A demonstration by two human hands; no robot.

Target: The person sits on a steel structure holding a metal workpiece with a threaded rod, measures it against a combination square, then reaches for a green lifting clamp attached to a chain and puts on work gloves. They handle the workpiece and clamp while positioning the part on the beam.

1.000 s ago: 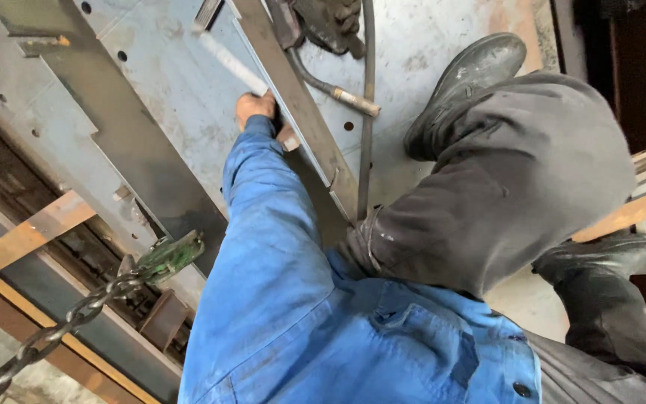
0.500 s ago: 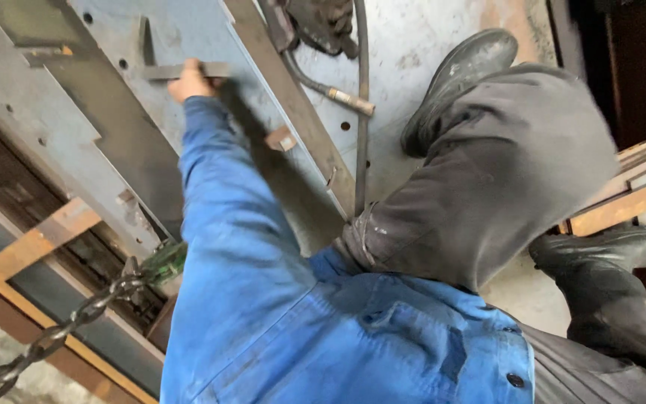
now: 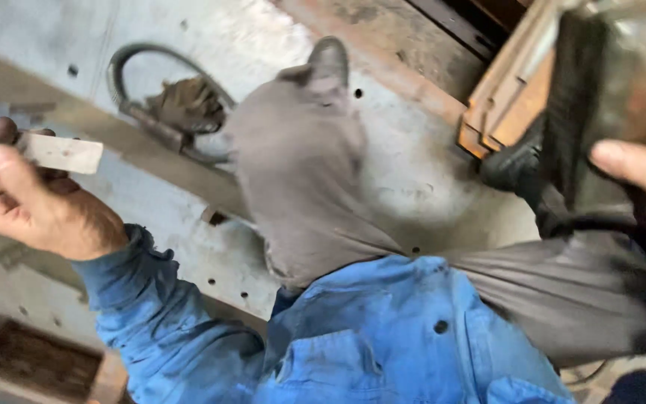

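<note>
A short flat metal bar [image 3: 57, 153] was held up at the far left of the view, above the grey steel plate [image 3: 428, 179], not touching it. The bar was pinched by the left hand [image 3: 35, 202], fingers curled round its near end and the thumb laid along its top; the far end stuck out free to the right. The right hand [image 3: 637, 183] was seen only in part at the right edge, thumb pressed against a dark, blurred metal piece [image 3: 607, 82]; a closed grip on it was judged likely, but what the piece was could not be told.

Below the bar, a long steel strip [image 3: 151, 176] ran slantwise across the plate, with a dark clamp and curved cable [image 3: 170, 105] just behind it. A bent knee in grey trousers [image 3: 300, 164] rested over the plate, the blue sleeve [image 3: 166, 329] beneath.

For a clean step, the bar would best be kept level and gripped firmly near its end, so that the free end could be set down flat. Frame was motion-blurred; fine edges could not be judged.
</note>
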